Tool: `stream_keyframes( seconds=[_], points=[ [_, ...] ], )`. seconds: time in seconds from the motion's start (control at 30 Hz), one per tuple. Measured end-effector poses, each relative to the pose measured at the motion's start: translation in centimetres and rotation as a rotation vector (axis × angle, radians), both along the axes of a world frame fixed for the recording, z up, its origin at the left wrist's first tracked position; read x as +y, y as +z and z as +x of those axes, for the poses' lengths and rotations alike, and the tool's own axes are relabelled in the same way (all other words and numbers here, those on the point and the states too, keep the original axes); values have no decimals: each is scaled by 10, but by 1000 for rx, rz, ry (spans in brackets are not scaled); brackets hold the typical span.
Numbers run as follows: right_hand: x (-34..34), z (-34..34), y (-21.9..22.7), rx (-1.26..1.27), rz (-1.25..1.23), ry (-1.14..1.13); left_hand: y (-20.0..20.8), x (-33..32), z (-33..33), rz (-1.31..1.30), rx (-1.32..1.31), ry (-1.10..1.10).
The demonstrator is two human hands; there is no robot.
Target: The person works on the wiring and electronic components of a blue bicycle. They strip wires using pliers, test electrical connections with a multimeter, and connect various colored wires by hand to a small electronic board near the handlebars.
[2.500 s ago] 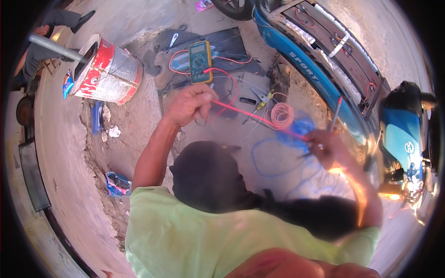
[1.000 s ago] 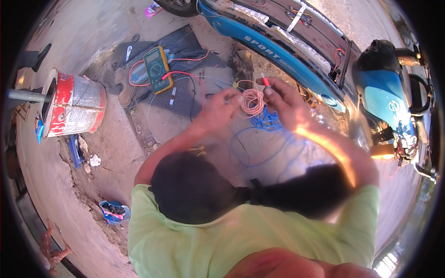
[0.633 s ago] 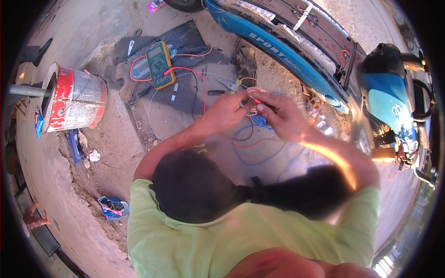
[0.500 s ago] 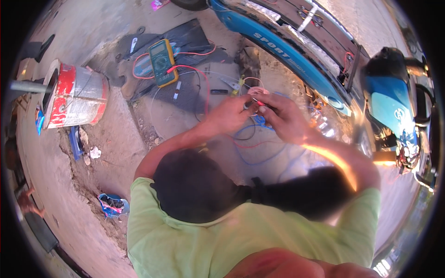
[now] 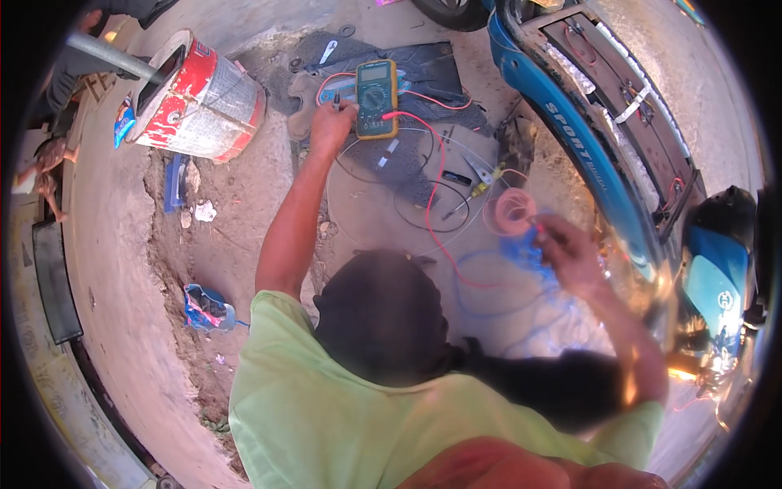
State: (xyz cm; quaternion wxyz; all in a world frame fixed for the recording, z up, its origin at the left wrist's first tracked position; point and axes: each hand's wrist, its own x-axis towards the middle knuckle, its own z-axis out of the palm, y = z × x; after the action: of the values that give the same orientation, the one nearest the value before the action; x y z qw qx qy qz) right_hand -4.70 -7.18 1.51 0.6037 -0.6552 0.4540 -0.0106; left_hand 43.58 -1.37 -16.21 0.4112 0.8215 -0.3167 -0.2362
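My left hand is closed beside the left edge of a yellow-cased multimeter. A short dark piece stands up from its fingertips, its kind too small to make out. Farther right, my right hand pinches a slim red test probe, partly hidden by the fingers. A red test lead runs from the multimeter in a long curve toward that hand. Close by the right fingers lies a coil of pinkish wire, with a blurred tangle of blue wire below it.
Pliers and a yellow-handled tool lie on the ground. At the right stands a blue vehicle body panel beside an open compartment with wires. A red-and-white bucket is on the left, and a small blue packet lies below it.
My hands were together over the wire coil and are now apart. The left has moved to the multimeter; the right has drawn away with the red probe. The whole view has shifted.
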Motion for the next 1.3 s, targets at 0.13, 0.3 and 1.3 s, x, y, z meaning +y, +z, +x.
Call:
stream_keyframes(
  seconds=[0.13, 0.3, 1.3],
  points=[
    [1, 0, -8, 11, 41, -4, 5, -40, 1, 130, -118, -64],
    [-2, 3, -10, 0, 35, 31, -37, -47, 9, 96, -103, 36],
    [-14, 9, -13, -159, 219, -142, 46, -37, -56, -23, -149, -108]
  ],
)
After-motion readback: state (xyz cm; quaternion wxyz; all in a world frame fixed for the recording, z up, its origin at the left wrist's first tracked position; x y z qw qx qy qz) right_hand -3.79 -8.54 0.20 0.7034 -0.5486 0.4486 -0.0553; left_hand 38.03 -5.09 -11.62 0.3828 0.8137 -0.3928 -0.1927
